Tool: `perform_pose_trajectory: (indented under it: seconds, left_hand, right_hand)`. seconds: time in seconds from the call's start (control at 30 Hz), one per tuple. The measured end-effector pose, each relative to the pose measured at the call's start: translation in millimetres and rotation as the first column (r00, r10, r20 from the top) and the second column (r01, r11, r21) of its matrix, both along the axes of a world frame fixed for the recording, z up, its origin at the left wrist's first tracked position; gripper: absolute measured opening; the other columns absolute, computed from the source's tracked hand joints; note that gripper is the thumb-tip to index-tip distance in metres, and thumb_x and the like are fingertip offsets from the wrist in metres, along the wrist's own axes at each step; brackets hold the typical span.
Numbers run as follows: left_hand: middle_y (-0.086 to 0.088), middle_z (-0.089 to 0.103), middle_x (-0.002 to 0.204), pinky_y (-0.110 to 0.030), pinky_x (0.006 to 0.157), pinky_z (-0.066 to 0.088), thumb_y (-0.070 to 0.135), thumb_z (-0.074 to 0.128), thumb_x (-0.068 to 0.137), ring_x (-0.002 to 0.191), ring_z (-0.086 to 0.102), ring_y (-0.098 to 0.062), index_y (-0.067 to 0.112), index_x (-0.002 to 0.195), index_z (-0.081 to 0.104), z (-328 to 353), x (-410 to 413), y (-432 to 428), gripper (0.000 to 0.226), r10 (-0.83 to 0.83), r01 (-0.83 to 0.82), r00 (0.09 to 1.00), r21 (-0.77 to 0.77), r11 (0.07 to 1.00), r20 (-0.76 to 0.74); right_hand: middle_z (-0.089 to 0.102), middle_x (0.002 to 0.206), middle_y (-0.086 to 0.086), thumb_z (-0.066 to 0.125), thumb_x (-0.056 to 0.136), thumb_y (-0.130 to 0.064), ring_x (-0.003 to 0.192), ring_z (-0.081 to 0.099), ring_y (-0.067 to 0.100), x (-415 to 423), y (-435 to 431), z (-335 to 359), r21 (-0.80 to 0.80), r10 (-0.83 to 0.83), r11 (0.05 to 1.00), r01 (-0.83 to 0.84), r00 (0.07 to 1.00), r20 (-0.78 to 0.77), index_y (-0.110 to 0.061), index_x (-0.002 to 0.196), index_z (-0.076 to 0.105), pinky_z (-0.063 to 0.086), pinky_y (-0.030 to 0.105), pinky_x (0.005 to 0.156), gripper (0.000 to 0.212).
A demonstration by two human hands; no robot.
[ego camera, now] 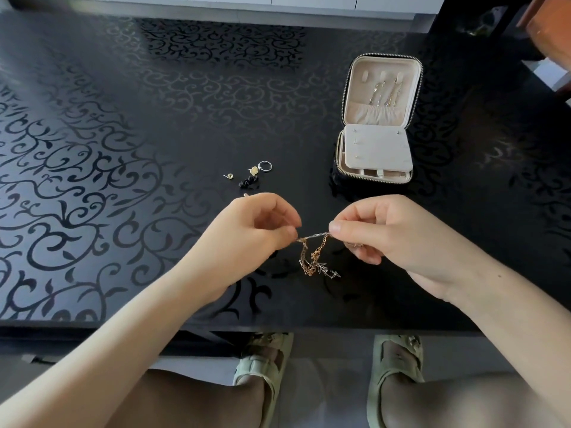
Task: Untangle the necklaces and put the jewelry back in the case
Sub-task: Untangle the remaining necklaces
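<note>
A tangle of gold and silver necklace chains (313, 257) hangs between my hands just above the black table. My left hand (256, 230) pinches one end of the tangle at its fingertips. My right hand (380, 230) pinches the other end, with more chain tucked under its curled fingers. The jewelry case (378, 118) lies open at the back right, its beige lid upright with several earrings (386, 94) hanging inside and a beige pad over the lower tray. Loose on the table lie a silver ring (265, 165), a small gold stud (229, 176) and a gold-and-black piece (251, 179).
The black table (123, 149) has a glossy scroll pattern, and its near edge runs just below my forearms. Under it I see my feet in pale green sandals (265, 362). A wooden piece of furniture (550, 29) stands at the far right.
</note>
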State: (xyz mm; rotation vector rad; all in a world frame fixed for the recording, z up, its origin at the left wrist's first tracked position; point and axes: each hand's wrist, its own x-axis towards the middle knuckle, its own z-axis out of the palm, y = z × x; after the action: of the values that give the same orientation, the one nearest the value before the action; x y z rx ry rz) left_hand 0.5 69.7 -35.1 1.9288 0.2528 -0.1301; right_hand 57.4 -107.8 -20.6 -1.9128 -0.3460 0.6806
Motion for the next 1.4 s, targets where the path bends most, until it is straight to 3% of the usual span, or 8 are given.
perform_pose_trajectory:
  seconds: [0.13, 0.3, 0.37, 0.5, 0.63, 0.87, 1.07, 1.4]
  left_hand:
    - [0.004, 0.07, 0.073, -0.025, 0.07, 0.05, -0.004, 0.067, 0.073, 0.068, 0.061, -0.009, 0.017, 0.078, 0.071, 4, -2, -1, 0.022, -0.091, 0.091, 0.996, 0.037, 0.995, -0.005]
    - [-0.004, 0.073, 0.08, -0.031, 0.081, 0.051, 0.007, 0.073, 0.075, 0.08, 0.067, -0.019, 0.017, 0.078, 0.073, 4, -1, -1, 0.01, -0.106, 0.105, 0.993, -0.033, 0.994, -0.046]
    - [-0.005, 0.074, 0.08, -0.033, 0.076, 0.049, 0.01, 0.072, 0.076, 0.079, 0.066, -0.022, 0.015, 0.08, 0.074, 4, 0, 0, 0.007, -0.102, 0.095, 0.991, -0.082, 0.992, -0.088]
    - [-0.007, 0.073, 0.078, -0.022, 0.057, 0.04, 0.006, 0.069, 0.078, 0.07, 0.056, -0.014, 0.01, 0.08, 0.073, 2, 1, 0, 0.006, -0.086, 0.059, 0.983, -0.167, 0.984, -0.159]
    - [-0.007, 0.073, 0.079, -0.022, 0.059, 0.043, 0.007, 0.066, 0.082, 0.068, 0.056, -0.011, 0.012, 0.079, 0.073, -1, 4, 0, 0.009, -0.061, 0.019, 0.979, -0.213, 0.977, -0.195]
    - [-0.001, 0.071, 0.071, -0.019, 0.061, 0.052, 0.009, 0.069, 0.081, 0.063, 0.059, -0.007, 0.011, 0.077, 0.072, -5, 10, 2, 0.005, 0.082, -0.132, 0.978, -0.267, 0.955, -0.19]
    - [-0.004, 0.073, 0.076, -0.017, 0.062, 0.055, 0.007, 0.074, 0.076, 0.064, 0.064, -0.006, 0.011, 0.078, 0.071, -8, 10, 4, 0.005, 0.112, -0.153, 0.978, -0.241, 0.958, -0.175]
    - [-0.01, 0.074, 0.081, -0.021, 0.066, 0.058, 0.003, 0.071, 0.078, 0.07, 0.068, -0.012, 0.006, 0.083, 0.074, -7, 9, 6, 0.007, 0.09, -0.131, 0.98, -0.239, 0.962, -0.176]
  right_hand:
    - [0.049, 0.053, -0.005, 0.064, 0.084, -0.02, 0.051, 0.043, 0.006, 2, 0, -2, 0.0, -0.031, 1.0, 0.031, 0.999, -0.021, -0.011, 0.069, 0.066, 0.037, 0.015, 0.049, 0.018]
    - [0.057, 0.055, -0.009, 0.061, 0.087, -0.019, 0.052, 0.049, 0.002, 4, 3, -3, 0.034, -0.04, 0.999, 0.04, 0.999, -0.021, -0.013, 0.069, 0.064, 0.039, 0.019, 0.052, 0.019]
    - [0.059, 0.056, -0.01, 0.059, 0.089, -0.018, 0.05, 0.049, 0.0, 5, 4, -5, 0.037, -0.039, 0.999, 0.039, 0.999, 0.008, -0.014, 0.072, 0.063, 0.039, 0.018, 0.053, 0.018]
    - [0.061, 0.065, -0.007, 0.06, 0.089, -0.019, 0.055, 0.051, 0.0, 7, 12, -12, 0.023, -0.041, 0.999, 0.038, 0.986, 0.164, -0.017, 0.08, 0.065, 0.041, 0.016, 0.054, 0.011]
    - [0.063, 0.075, -0.003, 0.062, 0.086, -0.016, 0.066, 0.058, 0.008, 13, 20, -21, -0.049, 0.008, 0.999, 0.009, 0.944, 0.33, -0.024, 0.084, 0.066, 0.051, 0.027, 0.065, 0.009]
    - [0.064, 0.095, -0.015, 0.062, 0.085, -0.022, 0.088, 0.061, 0.003, 10, 27, -25, -0.171, 0.051, 0.984, 0.044, 0.858, 0.511, -0.027, 0.084, 0.07, 0.052, 0.027, 0.078, 0.009]
    - [0.065, 0.078, -0.014, 0.063, 0.084, -0.028, 0.065, 0.053, -0.009, 2, 29, -23, -0.177, 0.084, 0.984, 0.002, 0.876, 0.476, -0.025, 0.083, 0.073, 0.037, 0.011, 0.058, 0.01]
    - [0.064, 0.065, -0.014, 0.065, 0.082, -0.018, 0.058, 0.055, -0.009, 3, 31, -24, -0.154, 0.072, 0.988, -0.006, 0.902, 0.425, -0.021, 0.078, 0.072, 0.04, 0.007, 0.056, 0.009]
